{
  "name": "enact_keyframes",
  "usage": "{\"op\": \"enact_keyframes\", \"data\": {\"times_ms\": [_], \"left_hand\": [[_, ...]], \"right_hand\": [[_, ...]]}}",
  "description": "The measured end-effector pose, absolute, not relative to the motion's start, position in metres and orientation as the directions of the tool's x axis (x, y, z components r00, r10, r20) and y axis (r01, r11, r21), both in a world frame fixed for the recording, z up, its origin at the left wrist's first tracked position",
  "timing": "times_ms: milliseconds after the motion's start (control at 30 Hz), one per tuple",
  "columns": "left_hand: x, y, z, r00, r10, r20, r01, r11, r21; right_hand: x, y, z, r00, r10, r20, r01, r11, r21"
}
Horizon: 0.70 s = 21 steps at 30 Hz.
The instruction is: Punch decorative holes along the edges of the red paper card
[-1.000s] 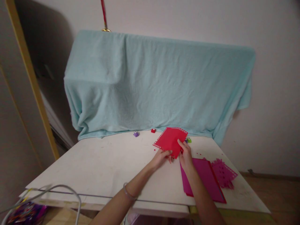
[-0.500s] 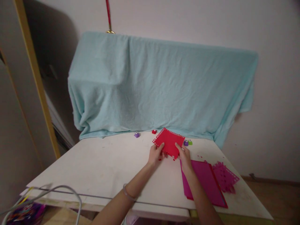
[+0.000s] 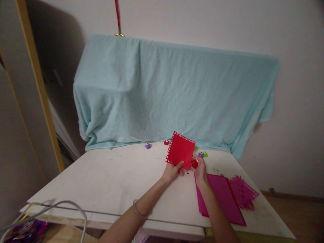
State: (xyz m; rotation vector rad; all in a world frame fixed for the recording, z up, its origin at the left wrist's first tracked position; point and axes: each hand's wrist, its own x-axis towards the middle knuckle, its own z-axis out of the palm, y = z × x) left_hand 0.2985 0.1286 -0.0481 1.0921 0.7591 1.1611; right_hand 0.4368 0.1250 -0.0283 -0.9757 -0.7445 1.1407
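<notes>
I see my left hand (image 3: 173, 171) pinching the red card (image 3: 180, 150) upright over the desk (image 3: 106, 179); my right hand (image 3: 199, 168) grips a red punch (image 3: 194, 164) at its unpunched lower edge; two edges look punched.

A home craft corner: plain white counter (image 3: 113, 182) against the wall, pale blue towel (image 3: 174, 94) draped behind it, small paper punches (image 3: 147, 145) along the towel's foot.

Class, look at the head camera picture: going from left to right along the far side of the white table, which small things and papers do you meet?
Purple punch → small red punch → red paper sheet held up by the left hand → red punch in the right hand → green punch → cut-out magenta paper.
</notes>
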Motion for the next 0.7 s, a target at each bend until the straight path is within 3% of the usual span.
{"op": "enact_keyframes", "data": {"times_ms": [200,700], "left_hand": [[0.289,0.132,-0.036,0.142,0.984,0.107,-0.263,-0.066,0.963],[0.275,0.131,-0.033,-0.060,0.987,0.146,0.060,-0.142,0.988]], "right_hand": [[0.430,0.124,-0.019,0.120,0.991,0.052,-0.460,0.102,-0.882],[0.427,0.123,-0.020,0.119,0.988,0.094,-0.368,0.132,-0.920]]}}
